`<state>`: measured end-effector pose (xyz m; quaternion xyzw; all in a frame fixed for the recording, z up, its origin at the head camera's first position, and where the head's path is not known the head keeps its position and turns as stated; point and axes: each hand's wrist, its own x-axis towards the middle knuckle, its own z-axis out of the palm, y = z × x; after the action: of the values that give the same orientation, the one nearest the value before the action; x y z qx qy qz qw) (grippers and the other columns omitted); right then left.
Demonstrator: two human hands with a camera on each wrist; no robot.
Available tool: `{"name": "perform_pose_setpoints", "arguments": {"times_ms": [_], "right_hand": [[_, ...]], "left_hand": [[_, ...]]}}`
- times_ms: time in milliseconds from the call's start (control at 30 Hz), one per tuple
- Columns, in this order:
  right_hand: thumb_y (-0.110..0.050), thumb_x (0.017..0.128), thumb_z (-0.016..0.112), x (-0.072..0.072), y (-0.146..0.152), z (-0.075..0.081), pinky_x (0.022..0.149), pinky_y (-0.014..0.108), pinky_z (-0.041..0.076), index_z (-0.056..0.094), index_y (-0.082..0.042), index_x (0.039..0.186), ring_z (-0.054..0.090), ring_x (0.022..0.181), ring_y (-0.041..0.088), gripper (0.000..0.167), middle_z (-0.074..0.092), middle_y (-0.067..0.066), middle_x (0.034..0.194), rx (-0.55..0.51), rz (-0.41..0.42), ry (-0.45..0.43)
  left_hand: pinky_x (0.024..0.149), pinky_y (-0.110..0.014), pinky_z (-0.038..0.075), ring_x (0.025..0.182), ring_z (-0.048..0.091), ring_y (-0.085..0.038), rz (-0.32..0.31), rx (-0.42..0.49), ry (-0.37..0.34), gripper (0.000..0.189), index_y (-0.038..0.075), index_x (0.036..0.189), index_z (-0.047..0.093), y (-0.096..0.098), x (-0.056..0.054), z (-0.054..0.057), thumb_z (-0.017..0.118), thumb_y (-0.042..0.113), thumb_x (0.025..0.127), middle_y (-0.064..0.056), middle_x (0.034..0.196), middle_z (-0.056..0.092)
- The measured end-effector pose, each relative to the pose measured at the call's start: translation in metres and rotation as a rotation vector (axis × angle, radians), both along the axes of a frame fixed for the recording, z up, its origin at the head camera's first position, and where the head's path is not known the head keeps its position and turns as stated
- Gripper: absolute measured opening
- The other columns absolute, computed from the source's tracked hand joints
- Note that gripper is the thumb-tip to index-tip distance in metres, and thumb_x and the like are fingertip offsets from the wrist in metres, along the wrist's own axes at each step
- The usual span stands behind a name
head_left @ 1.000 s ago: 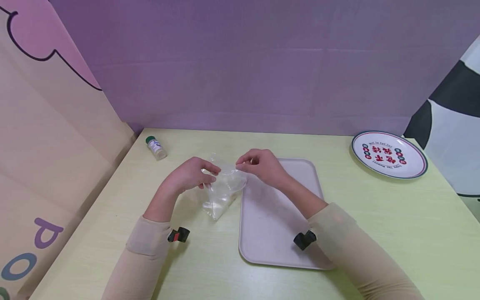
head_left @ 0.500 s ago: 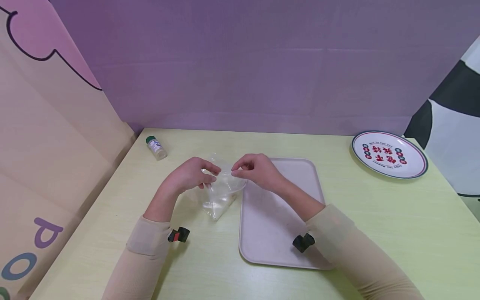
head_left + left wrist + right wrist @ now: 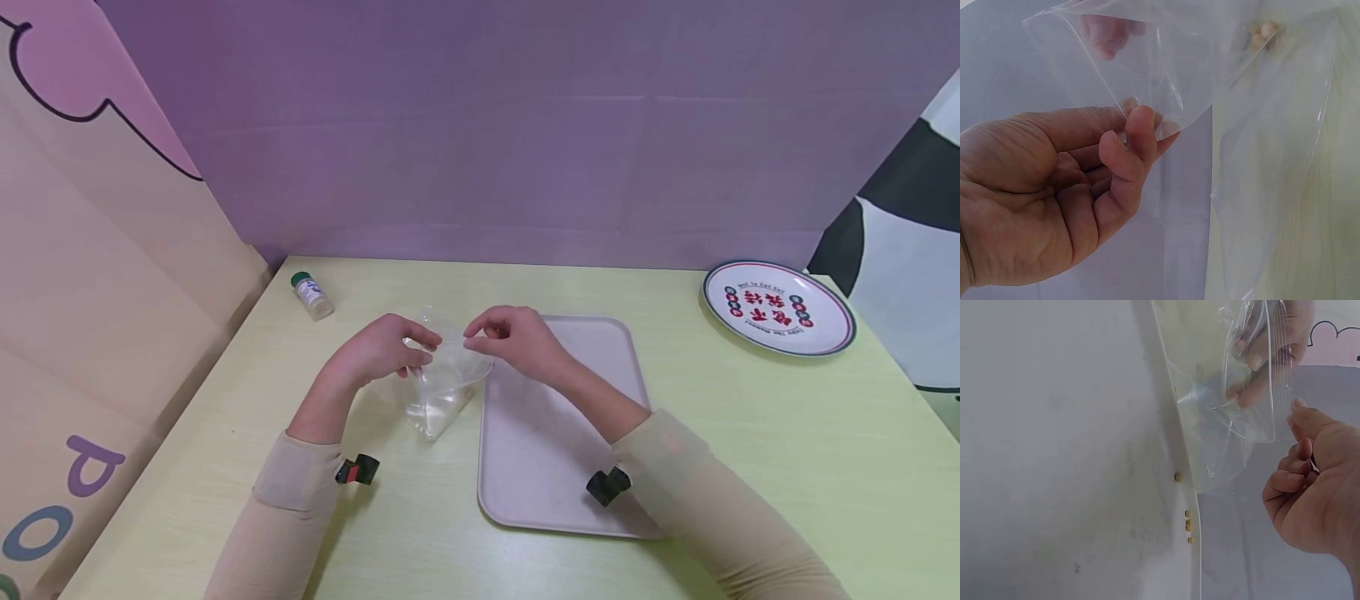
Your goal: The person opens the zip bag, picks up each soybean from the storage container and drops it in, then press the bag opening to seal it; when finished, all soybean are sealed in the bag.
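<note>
A clear zip-lock bag (image 3: 442, 392) hangs between my hands over the table, its lower corner pointing down. My left hand (image 3: 382, 346) pinches its rim on the left between thumb and fingers. On the other side, my right hand (image 3: 521, 337) pinches the rim with thumb and forefinger. The zip strip (image 3: 1269, 375) runs along the mouth in the right wrist view. Small round beige balls (image 3: 1266, 34) show through the film in the left wrist view. Several small yellowish balls (image 3: 1189, 525) appear along the tray edge in the right wrist view.
A pale rectangular tray (image 3: 547, 492) lies under my right forearm, right of the bag. A small green-capped bottle (image 3: 312, 297) lies at the back left. At the back right sits an oval plate (image 3: 780, 308) with red lettering. A purple backdrop (image 3: 525, 142) rises behind the table (image 3: 420, 533).
My right hand has shifted slightly left and toward me, closer to the left hand, then stayed nearly still. The left hand has kept its place on the bag.
</note>
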<state>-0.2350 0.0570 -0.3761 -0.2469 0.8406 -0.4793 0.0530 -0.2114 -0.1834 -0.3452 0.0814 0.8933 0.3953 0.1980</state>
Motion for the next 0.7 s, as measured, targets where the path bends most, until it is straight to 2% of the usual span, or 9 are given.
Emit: {"name": "perform_pose_setpoints", "arguments": {"times_ms": [333,500,700], "right_hand": [[-0.017,0.093,0.076,-0.006,0.008,-0.006,0.054,0.026,0.034,0.076,-0.008,0.106,0.044,0.064,0.018,0.016,0.051,0.004,0.072,-0.091,-0.08,0.01],[-0.022,0.095,0.073,-0.012,0.014,-0.01,0.06,0.028,0.041,0.076,-0.012,0.106,0.051,0.072,0.021,0.015,0.061,0.005,0.08,-0.093,-0.129,0.026],[-0.024,0.098,0.07,-0.018,0.022,-0.016,0.064,0.031,0.042,0.075,-0.012,0.108,0.052,0.076,0.024,0.016,0.067,0.019,0.094,-0.101,-0.142,-0.001]], "left_hand": [[0.088,-0.048,0.052,0.082,0.066,-0.026,0.002,-0.005,0.005,0.034,0.006,0.129,0.07,-0.001,0.0,-0.001,0.066,0.008,0.096,-0.006,0.129,0.066],[0.088,-0.048,0.051,0.082,0.066,-0.027,0.006,0.0,0.004,0.034,0.006,0.129,0.07,-0.001,-0.001,-0.002,0.066,0.008,0.096,-0.006,0.128,0.066],[0.087,-0.047,0.052,0.086,0.067,-0.032,0.006,0.015,0.005,0.034,0.005,0.129,0.069,-0.001,0.0,-0.001,0.066,0.007,0.096,-0.007,0.129,0.066]]}}
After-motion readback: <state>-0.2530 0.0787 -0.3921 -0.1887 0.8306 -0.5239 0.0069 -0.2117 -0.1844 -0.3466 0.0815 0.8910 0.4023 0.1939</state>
